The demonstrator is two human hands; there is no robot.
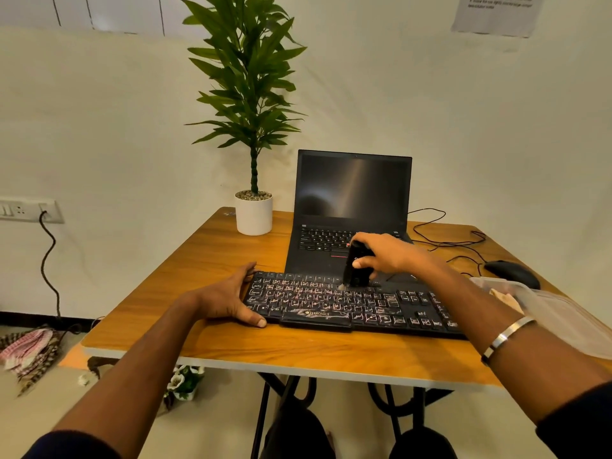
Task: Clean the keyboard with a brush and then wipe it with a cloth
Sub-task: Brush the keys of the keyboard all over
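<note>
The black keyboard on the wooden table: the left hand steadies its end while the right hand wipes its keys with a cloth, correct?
Not quite. In the head view the right hand holds a black brush, not a cloth, its bristles on the black keyboard. The left hand does steady the keyboard's end on the wooden table.

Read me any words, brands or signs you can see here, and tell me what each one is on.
"ZEBRONICS": on the front edge of the black keyboard.
Key legends on the keyboard and the laptop: too small to read.
Paper notice on the wall, top right: printed lines, too blurred to read.
</note>
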